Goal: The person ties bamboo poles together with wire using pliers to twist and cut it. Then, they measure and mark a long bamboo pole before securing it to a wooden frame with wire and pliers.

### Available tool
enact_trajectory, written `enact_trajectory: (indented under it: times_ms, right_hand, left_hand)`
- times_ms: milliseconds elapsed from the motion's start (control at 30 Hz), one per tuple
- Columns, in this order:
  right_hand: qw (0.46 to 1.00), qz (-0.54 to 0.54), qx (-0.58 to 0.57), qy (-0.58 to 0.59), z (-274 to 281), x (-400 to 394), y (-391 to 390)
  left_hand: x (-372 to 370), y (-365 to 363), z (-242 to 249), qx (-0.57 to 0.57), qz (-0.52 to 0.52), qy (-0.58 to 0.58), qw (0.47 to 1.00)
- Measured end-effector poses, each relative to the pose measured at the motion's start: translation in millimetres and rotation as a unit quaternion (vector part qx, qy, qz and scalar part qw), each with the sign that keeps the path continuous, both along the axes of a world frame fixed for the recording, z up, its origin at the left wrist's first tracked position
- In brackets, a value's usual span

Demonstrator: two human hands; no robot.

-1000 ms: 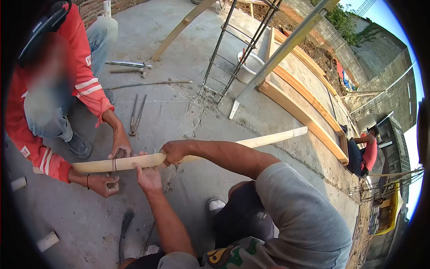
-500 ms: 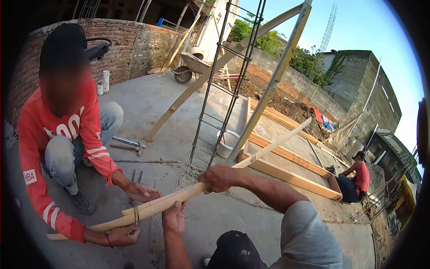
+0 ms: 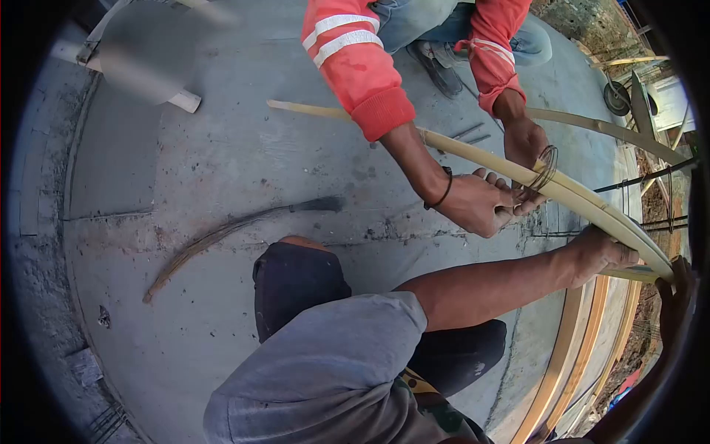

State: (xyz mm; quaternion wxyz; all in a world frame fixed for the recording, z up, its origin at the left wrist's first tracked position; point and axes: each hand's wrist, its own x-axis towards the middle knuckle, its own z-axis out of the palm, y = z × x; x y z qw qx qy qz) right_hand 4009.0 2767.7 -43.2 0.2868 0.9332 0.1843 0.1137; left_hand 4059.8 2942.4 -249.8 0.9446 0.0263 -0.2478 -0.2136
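My left hand (image 3: 605, 257) is closed around the underside of two long pale bamboo strips (image 3: 592, 203) lying side by side. Nearer the right edge, my right hand (image 3: 677, 285), dark and partly cut off, grips the same strips. A co-worker's hand with a black wristband (image 3: 481, 203) and that person's other hand (image 3: 526, 140) are at a coil of thin wire (image 3: 546, 169) around the strips, left of my left hand. The co-worker's fingertips partly overlap there.
The co-worker in red sleeves (image 3: 351, 63) crouches opposite me. A bundle of dark fibres (image 3: 222, 240) lies on the concrete floor (image 3: 200, 163). Timber boards (image 3: 566, 355) lie at lower right, steel bars (image 3: 651, 177) stand at the right, and a wheelbarrow wheel (image 3: 616, 98) shows upper right.
The view has swung left and downward, so the strips and my hands now appear far to the right. My hands still hold the strips; the co-worker's hands are closer together at the wire.
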Motion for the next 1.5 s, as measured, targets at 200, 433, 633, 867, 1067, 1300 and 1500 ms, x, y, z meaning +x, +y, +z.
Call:
enact_trajectory:
  times_ms: [200, 433, 633, 867, 1067, 1300, 1500]
  right_hand:
    - [0.998, 0.031, -0.011, 0.055, 50.1, 2.5, 41.4]
    - [0.996, -0.072, -0.023, -0.055, 92.8, -17.6, 54.9]
    - [0.997, -0.023, -0.014, -0.071, 128.4, 2.8, 46.0]
    - [0.996, -0.067, 0.004, -0.055, 140.3, -4.2, 53.6]
    - [0.995, -0.01, -0.036, -0.093, 151.2, -0.8, 40.8]
    - [0.993, 0.012, -0.051, -0.105, 149.1, 0.1, 38.0]
    - [0.997, -0.002, -0.022, -0.068, 149.7, 25.4, 29.3]
  left_hand:
    - [-7.1, -4.4, 48.2, 0.071, 0.09, -0.011, 0.993]
    - [-8.2, -35.2, 86.8, 0.051, 0.098, -0.079, 0.991]
    - [-0.9, -31.8, 116.4, 0.032, 0.099, -0.069, 0.992]
    - [-7.8, -30.3, 119.5, 0.037, 0.083, -0.094, 0.991]
    - [-15.0, -21.1, 109.8, 0.03, 0.081, -0.124, 0.989]
    - [-19.4, -4.4, 82.4, 0.076, 0.078, -0.123, 0.986]
    - [-51.7, 18.9, 45.3, 0.229, 0.14, -0.147, 0.952]
